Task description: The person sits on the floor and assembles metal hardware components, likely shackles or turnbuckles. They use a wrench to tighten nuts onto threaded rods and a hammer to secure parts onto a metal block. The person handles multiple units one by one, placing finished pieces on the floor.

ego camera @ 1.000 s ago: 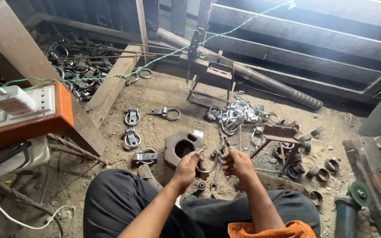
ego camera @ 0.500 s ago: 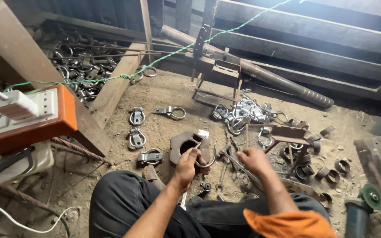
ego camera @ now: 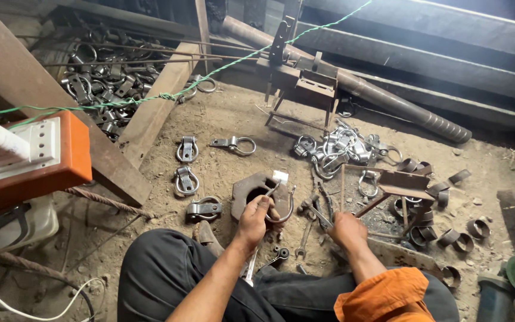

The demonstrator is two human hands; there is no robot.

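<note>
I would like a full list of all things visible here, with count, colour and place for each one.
metal ring part: one, grey, held over the steel block
steel block: one, rusty brown, centre of the floor
pliers: one, dark, under the right hand
finished ring clamps: several, grey, left of centre
clamp pile: many, grey, upper left
band rings: several, dark, right
small stand: one, rusty, right of centre
socket box: one, orange and white, left edge
grinder: one, green disc, lower right
left hand: grips the ring part
right hand: on the pliers

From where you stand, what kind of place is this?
Probably a small metalwork shop with a dirt floor: heaps of steel ring fittings, loose clamps and long iron bars lie around, and an angle grinder sits nearby.
</note>
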